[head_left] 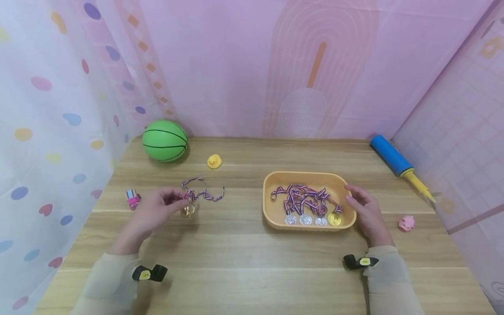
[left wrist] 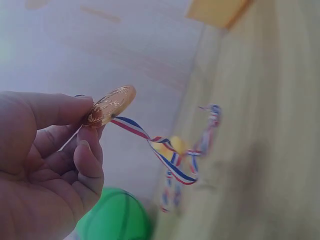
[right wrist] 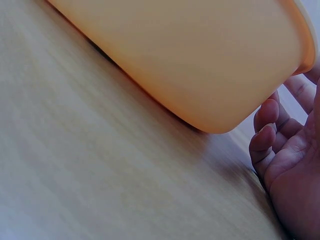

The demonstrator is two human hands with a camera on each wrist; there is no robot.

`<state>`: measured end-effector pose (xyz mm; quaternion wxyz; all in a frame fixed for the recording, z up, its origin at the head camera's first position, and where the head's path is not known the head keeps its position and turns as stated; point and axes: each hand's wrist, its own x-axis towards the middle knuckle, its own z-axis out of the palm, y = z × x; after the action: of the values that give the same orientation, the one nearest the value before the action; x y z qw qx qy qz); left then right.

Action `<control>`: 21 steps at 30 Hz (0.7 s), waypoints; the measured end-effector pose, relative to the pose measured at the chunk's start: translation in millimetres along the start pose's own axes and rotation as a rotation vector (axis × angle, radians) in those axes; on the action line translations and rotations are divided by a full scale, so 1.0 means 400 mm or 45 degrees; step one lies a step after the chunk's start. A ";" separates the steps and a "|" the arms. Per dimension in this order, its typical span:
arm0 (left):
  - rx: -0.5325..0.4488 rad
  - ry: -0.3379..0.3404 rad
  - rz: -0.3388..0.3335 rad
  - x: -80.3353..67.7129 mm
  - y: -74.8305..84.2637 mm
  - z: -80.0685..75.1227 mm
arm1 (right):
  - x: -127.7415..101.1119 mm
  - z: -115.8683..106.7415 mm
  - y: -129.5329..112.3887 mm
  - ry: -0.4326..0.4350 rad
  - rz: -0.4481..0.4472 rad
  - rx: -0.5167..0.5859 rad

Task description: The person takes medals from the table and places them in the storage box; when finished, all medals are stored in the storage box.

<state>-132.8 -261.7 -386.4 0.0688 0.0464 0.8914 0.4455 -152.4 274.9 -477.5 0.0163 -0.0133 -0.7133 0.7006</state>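
Note:
My left hand [head_left: 163,205] pinches a gold medal [left wrist: 111,106] between thumb and fingertips, left of the basket. Its red, white and blue ribbon [head_left: 204,192] trails to the right, part of it on the table. My right hand [head_left: 366,212] holds the right end of a yellow-orange plastic basket [head_left: 271,214], fingers at the rim; in the right wrist view its lower fingers [right wrist: 262,137] curl beside the outer wall. Inside the basket lie three silver medals [head_left: 305,219] and one gold medal [head_left: 334,219] in a row at the near side, their striped ribbons [head_left: 301,197] tangled behind them.
A green ball [head_left: 165,141] and a yellow rubber duck [head_left: 214,161] stand at the back left. Beside the left hand is a small pink toy [head_left: 133,199]. On the right lie a blue and yellow pump [head_left: 393,157] and a pink pig toy [head_left: 406,223].

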 end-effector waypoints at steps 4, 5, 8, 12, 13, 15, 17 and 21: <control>0.023 0.035 0.049 0.019 0.047 -0.022 | 0.001 0.001 -0.001 -0.013 0.004 0.006; 0.011 0.045 0.072 0.025 0.060 -0.027 | 0.001 0.001 0.000 -0.017 0.005 0.011; -0.028 0.073 0.148 0.039 0.103 -0.040 | 0.002 0.000 -0.001 -0.019 0.025 -0.003; -0.025 0.097 0.233 0.056 0.160 -0.050 | 0.001 -0.001 -0.003 -0.011 0.060 -0.038; -0.020 0.095 0.243 0.060 0.173 -0.052 | 0.001 -0.001 -0.003 -0.009 0.068 -0.043; -0.017 0.087 0.252 0.068 0.199 -0.053 | 0.001 -0.002 -0.005 -0.008 0.081 -0.053; -0.029 0.078 0.246 0.075 0.225 -0.052 | 0.000 -0.001 -0.006 -0.005 0.088 -0.050; -0.059 0.067 0.242 0.086 0.281 -0.045 | -0.001 0.001 -0.005 0.000 0.078 -0.044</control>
<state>-167.3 -203.5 -288.6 0.0038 0.1173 0.8740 0.4716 -151.8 274.3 -475.5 -0.0054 -0.0356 -0.7246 0.6883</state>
